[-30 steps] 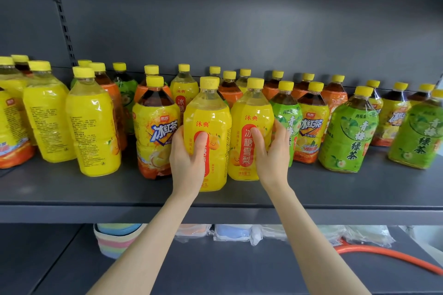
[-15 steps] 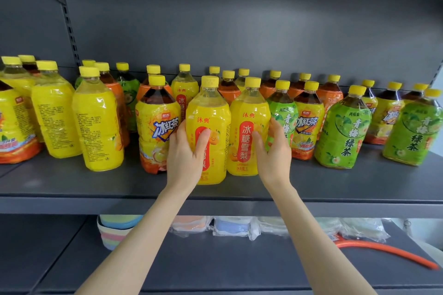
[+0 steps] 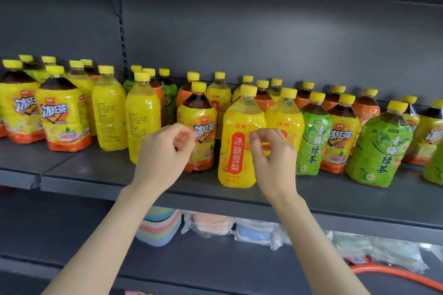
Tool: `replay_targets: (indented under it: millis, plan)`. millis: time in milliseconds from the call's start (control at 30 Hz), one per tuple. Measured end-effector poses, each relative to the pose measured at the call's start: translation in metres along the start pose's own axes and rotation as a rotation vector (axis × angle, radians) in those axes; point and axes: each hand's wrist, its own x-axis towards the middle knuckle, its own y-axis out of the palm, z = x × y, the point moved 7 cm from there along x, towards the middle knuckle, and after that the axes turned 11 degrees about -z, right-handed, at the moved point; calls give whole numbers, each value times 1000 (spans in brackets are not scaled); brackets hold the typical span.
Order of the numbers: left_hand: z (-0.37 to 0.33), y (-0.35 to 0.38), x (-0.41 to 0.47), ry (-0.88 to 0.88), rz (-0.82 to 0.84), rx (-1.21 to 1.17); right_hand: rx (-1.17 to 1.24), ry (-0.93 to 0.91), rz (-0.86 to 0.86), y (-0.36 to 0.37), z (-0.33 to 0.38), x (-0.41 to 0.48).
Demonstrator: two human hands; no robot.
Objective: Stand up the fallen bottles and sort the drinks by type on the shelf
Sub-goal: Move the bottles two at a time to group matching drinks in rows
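Note:
Many yellow-capped drink bottles stand upright on the grey shelf (image 3: 100, 175). A yellow pear drink bottle (image 3: 239, 141) with a red label stands near the front edge, between my hands. A second pear drink bottle (image 3: 285, 115) stands just behind and to its right. An iced black tea bottle (image 3: 199, 122) is behind my left hand (image 3: 165, 151), and a green tea bottle (image 3: 311, 141) is right of my right hand (image 3: 273, 158). Both hands hover in front of the bottles with loosely curled fingers, holding nothing.
Two yellow bottles (image 3: 142, 117) with labels turned away and more iced tea bottles (image 3: 62, 117) stand at the left. Another green tea bottle (image 3: 381, 148) stands at the right. The lower shelf holds stacked pastel bowls (image 3: 160, 225), plastic-wrapped items (image 3: 254, 232) and an orange hose (image 3: 395, 273).
Both hands have let go of the two yellow pear drink bottles and drawn back a little, fingers now loosely curled. The front bottle's red label now faces me.

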Motion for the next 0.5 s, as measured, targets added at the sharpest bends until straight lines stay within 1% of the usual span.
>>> replay_targets:
  millis: [133,300,400,500]
  plan:
    - [39,-42,5,-40,-14,12,35,-24,15,39,34,-15]
    - [111,-92,10,-99,14,7,77,3,33,112,70,-47]
    - [155,-121,15,-120,14,-15,83,56,7,152,88,-64]
    - [198,-136,22,-156,3,-36,69,99,-10,181,100,-76]
